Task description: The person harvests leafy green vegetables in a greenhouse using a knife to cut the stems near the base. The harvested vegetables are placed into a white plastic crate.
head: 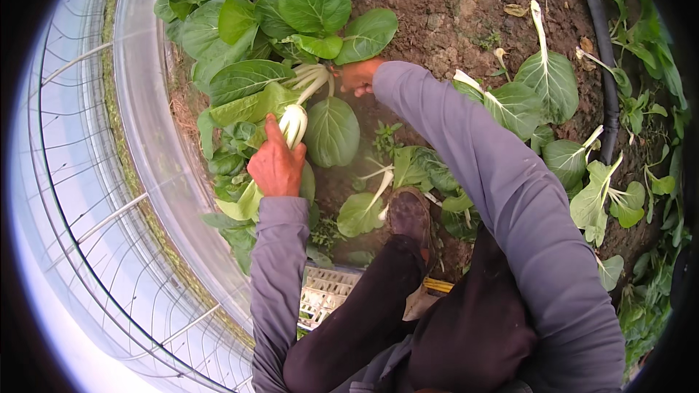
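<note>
My left hand grips a cut head of bok choy, its pale trimmed base pointing up past my thumb and finger. Just beyond it stands a leafy bok choy plant with broad green leaves and whitish stalks. At the foot of those stalks is my right hand, fingers curled and low to the soil. Leaves and the turned wrist hide part of it, and whether it holds a tool is not visible. A large leaf hangs between the two hands.
Loose bok choy leaves lie on the brown soil to the right. A black hose runs beyond them. My boot stands among fallen leaves, near a white slatted plastic crate. Clear plastic greenhouse sheeting borders the left side.
</note>
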Tool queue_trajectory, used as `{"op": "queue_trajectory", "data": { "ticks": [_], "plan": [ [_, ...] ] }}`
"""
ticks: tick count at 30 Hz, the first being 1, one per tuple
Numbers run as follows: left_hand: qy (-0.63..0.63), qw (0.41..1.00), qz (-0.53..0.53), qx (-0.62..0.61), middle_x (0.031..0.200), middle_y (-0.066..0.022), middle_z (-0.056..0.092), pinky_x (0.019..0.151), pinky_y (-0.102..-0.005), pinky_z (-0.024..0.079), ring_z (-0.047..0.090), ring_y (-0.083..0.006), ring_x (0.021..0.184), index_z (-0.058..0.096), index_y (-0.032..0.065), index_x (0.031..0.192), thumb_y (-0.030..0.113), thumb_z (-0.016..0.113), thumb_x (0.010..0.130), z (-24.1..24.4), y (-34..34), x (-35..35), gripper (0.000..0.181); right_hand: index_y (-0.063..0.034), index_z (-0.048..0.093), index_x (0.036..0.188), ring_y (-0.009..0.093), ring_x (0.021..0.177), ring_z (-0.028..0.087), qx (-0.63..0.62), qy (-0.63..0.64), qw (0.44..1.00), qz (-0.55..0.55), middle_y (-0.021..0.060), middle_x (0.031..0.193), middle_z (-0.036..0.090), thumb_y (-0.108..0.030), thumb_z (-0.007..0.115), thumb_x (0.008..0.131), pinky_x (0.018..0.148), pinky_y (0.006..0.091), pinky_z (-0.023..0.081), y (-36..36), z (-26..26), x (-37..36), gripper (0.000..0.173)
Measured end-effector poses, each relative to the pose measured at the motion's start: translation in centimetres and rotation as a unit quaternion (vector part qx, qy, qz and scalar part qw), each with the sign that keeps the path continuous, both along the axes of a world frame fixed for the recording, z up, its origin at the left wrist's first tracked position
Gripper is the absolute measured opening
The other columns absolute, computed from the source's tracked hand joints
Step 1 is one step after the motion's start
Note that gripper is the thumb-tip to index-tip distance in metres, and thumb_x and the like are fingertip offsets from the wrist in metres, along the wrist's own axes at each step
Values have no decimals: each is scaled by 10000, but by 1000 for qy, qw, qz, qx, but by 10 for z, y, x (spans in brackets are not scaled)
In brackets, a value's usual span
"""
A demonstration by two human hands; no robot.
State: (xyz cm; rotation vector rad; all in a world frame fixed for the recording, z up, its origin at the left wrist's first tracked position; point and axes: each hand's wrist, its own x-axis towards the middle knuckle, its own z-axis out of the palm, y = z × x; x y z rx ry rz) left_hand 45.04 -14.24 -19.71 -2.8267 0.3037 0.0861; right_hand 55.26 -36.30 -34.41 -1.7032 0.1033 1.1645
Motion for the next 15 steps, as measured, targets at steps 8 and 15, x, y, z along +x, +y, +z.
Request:
{"op": "queue_trajectory", "data": {
  "ticks": [8,15],
  "plan": [
    [-56,993,32,-98,977,-185,806,755,-463,617,788,-387,837,675,135,1438,227,869,746,41,7,-12,725,7,724,1203,179,518,659,102,-141,953,-246,102,817,741,-298,918,900,478,333,505,-42,19,-86,472],
    [-11,921,150,-360,1004,-64,790,813,-316,592,704,-117,885,721,-17,1257,94,892,837,104,4,-48,466,-37,672,1283,110,504,569,294,-81,887,-348,17,742,659,-375,980,840,454,313,447,-46,50,-163,637]
  ]
}}
